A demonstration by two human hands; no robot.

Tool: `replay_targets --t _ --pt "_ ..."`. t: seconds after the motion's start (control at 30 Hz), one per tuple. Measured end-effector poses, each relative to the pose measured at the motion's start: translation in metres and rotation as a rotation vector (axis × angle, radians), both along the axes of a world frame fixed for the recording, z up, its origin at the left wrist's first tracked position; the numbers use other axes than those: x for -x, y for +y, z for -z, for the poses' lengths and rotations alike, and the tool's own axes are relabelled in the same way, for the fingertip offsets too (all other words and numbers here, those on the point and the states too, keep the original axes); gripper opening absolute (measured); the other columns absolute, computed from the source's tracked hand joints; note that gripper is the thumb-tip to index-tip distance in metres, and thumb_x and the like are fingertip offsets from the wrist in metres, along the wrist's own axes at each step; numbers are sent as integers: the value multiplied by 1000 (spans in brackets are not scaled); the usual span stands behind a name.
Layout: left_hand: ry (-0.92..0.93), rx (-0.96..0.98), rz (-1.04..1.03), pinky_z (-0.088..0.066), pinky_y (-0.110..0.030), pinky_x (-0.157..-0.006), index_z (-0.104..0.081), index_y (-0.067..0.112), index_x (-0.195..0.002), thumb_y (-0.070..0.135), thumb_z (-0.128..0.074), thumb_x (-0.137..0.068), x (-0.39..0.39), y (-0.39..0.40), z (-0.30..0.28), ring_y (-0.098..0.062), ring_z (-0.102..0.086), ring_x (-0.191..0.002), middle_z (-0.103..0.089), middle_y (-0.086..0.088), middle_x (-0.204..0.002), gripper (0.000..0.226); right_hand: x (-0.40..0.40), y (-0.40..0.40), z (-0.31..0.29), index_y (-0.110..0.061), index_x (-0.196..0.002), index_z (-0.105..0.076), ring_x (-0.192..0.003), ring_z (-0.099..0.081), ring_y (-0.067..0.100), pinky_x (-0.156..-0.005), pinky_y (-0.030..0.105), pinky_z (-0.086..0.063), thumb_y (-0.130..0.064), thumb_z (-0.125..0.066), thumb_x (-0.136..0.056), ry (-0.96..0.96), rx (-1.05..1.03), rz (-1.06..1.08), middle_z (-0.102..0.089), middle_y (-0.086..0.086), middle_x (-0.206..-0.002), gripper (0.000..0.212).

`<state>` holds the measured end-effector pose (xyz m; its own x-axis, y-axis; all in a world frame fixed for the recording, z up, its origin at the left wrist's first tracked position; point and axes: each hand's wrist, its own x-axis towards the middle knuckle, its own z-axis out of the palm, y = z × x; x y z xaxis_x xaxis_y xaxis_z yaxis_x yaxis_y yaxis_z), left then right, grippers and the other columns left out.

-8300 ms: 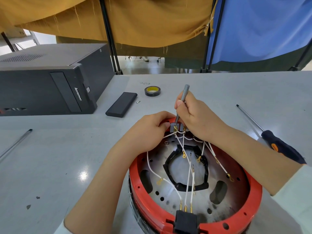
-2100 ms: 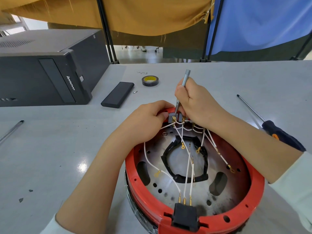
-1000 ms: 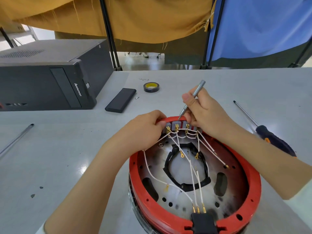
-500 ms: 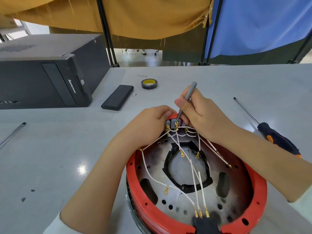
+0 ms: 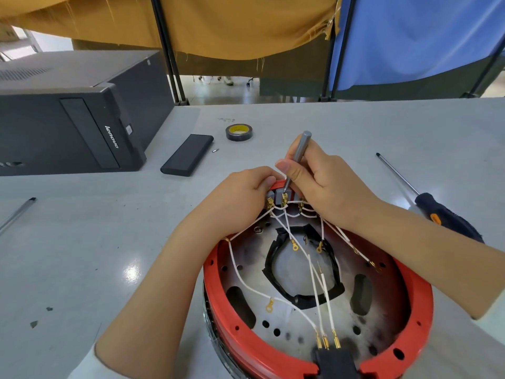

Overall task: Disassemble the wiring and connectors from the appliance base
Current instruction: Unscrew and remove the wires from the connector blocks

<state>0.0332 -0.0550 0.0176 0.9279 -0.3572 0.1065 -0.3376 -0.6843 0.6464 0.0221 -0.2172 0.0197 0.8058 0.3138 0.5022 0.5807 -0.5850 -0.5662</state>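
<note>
A round appliance base with a red rim [image 5: 415, 318] lies upside down on the grey table, its metal plate showing. Several white wires [image 5: 314, 283] with brass terminals run from grey connector blocks [image 5: 280, 196] at the far rim to a black socket [image 5: 334, 361] at the near rim. My left hand [image 5: 240, 195] grips the far rim beside the blocks. My right hand [image 5: 325, 181] holds a thin grey screwdriver [image 5: 300, 151], its tip pressed on a block's terminal.
A black computer case [image 5: 68, 116] lies at the left. A black flat box [image 5: 187, 154], a tiny screw and a roll of black tape [image 5: 238, 131] sit behind the base. A black-handled screwdriver [image 5: 426, 203] lies at the right, a metal rod [image 5: 16, 214] at the left.
The grey screwdriver has swung from tilted to nearly upright, and its tip has come down onto a terminal. My left hand has stayed on the far rim. The view shifted slightly.
</note>
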Motion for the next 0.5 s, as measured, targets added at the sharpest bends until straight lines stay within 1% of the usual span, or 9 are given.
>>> replay_targets --t 0.07,0.1,0.17,0.23,0.37,0.5 --pt "1 1 -5 -35 -19 -71 -61 27 -108 26 -35 -101 0 0 0 -12 -54 -95 -63 5 -102 27 0 1 0 -34 -83 -40 -53 -53 14 -52 27 -41 -43 -40 -95 7 9 7 -57 6 -59 15" --pt "2 1 -4 -35 -19 -70 -61 27 -106 26 -35 -101 0 0 0 -12 -54 -95 -63 6 -102 26 -2 1 -1 -34 -82 -40 -52 -53 13 -51 25 -41 -42 -41 -96 23 0 16 -57 6 -59 16" --pt "4 1 -1 -35 -20 -76 -61 26 -111 26 -34 -101 0 0 -1 -11 -55 -99 -64 5 -108 29 -8 1 -2 -33 -82 -40 -45 -50 8 -47 18 -39 -40 -42 -97 98 -56 28 -56 2 -54 17" --pt "11 -4 -2 -35 -22 -79 -61 26 -114 26 -34 -101 0 -1 -1 -12 -55 -101 -64 4 -113 30 -15 1 -4 -31 -82 -40 -38 -46 5 -43 15 -38 -38 -43 -97 224 -128 31 -54 -2 -46 17" --pt "24 -1 -7 -35 -23 -78 -61 27 -113 26 -34 -101 1 -1 -2 -14 -55 -101 -64 2 -113 29 -29 2 -7 -26 -83 -42 -32 -41 6 -37 16 -36 -38 -42 -98 396 -146 42 -51 -5 -39 19" --pt "28 -4 -7 -34 -21 -76 -61 27 -113 26 -34 -101 1 -1 -2 -12 -54 -98 -64 3 -112 29 -36 5 -11 -22 -82 -44 -32 -39 6 -36 17 -35 -37 -41 -99 448 -119 63 -48 -5 -37 23"
